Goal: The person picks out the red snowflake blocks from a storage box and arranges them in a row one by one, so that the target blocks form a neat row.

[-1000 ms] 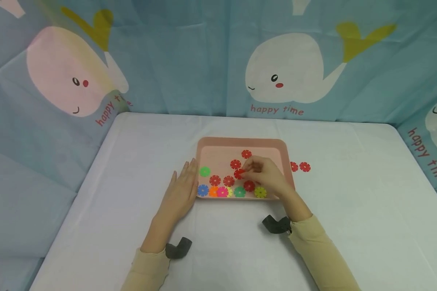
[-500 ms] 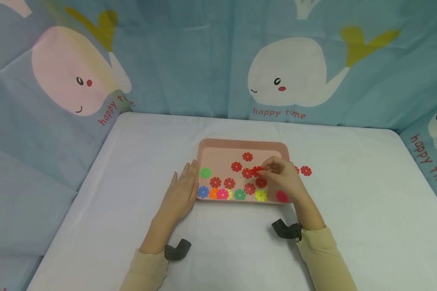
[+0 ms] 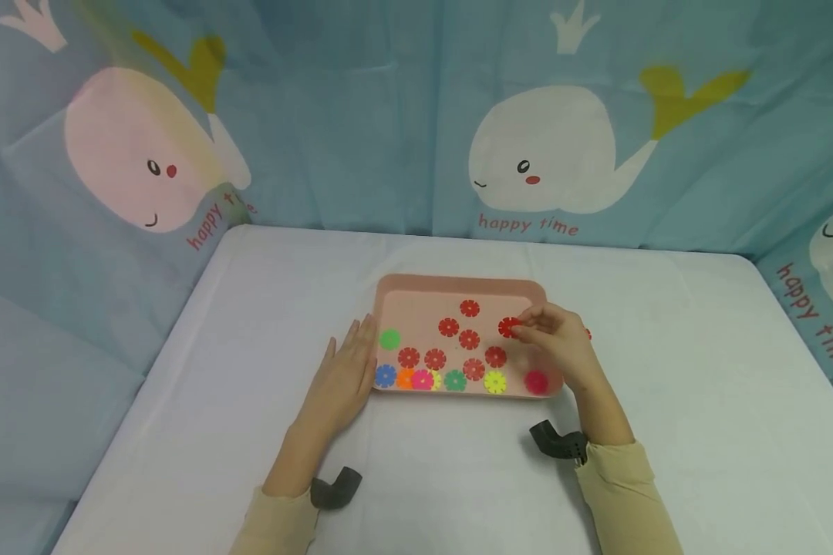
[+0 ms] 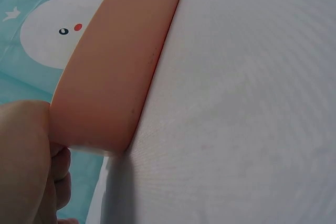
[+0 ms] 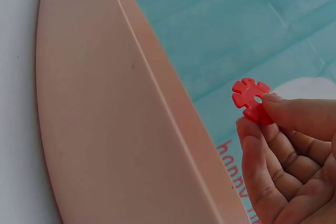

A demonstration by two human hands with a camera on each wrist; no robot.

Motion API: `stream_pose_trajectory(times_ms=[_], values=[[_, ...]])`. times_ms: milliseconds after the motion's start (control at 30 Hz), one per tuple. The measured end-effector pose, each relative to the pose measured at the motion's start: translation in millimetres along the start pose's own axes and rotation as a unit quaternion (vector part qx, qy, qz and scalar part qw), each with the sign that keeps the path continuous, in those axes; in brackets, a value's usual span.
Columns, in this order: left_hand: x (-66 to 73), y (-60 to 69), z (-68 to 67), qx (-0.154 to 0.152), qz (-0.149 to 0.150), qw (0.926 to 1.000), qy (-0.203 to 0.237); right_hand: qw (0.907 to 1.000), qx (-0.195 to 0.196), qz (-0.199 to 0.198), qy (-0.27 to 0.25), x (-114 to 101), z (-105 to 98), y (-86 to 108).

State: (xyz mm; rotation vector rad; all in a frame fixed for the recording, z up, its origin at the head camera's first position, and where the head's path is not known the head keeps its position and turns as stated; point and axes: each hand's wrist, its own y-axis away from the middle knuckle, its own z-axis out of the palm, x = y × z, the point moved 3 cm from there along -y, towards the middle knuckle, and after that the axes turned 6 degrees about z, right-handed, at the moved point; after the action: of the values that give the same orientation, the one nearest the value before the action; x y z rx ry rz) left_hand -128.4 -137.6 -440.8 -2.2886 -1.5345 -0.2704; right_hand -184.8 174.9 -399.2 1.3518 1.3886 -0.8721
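A red snowflake disc (image 5: pixel 249 98) with notched edges is pinched between the thumb and fingers of my right hand (image 3: pixel 558 344). That hand is above the right part of a pink tray (image 3: pixel 458 284). My left hand (image 3: pixel 338 378) lies with straight fingers along the tray's left side, touching it. Inside the tray are several red discs, among them one red disc (image 3: pixel 469 308) near the back. Along the front wall lie a blue disc (image 3: pixel 386 375), a pink disc (image 3: pixel 423 379), a green disc (image 3: pixel 455 380) and a yellow disc (image 3: pixel 496 381). A light green disc (image 3: pixel 389 339) is at the left.
To the right of the tray, a red disc (image 3: pixel 588 334) on the white table (image 3: pixel 701 370) is mostly hidden behind my right hand. A blue whale-print curtain (image 3: pixel 361 154) hangs behind the table. A dark camera mount (image 3: pixel 558 441) sits at the right wrist.
My right hand has moved to the right across the tray, carrying the red disc away from the other red discs. The left hand has stayed at the tray's left side.
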Motion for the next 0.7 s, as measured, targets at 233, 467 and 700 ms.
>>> stream_pose_trajectory(times_ms=[233,467,700], values=[[-0.3,-0.3,-0.4,0.006,0.0,1.0,-0.001,0.9998,0.013,0.008,-0.008,2,-4,-0.1],[-1.3,-1.0,-1.2,0.017,0.002,0.9998,-0.001,0.9997,0.018,0.006,-0.014,5,-6,-3.5],[0.8,0.6,1.7,0.023,0.005,0.9997,0.0,0.9992,0.032,0.022,0.001,9,-11,0.8]])
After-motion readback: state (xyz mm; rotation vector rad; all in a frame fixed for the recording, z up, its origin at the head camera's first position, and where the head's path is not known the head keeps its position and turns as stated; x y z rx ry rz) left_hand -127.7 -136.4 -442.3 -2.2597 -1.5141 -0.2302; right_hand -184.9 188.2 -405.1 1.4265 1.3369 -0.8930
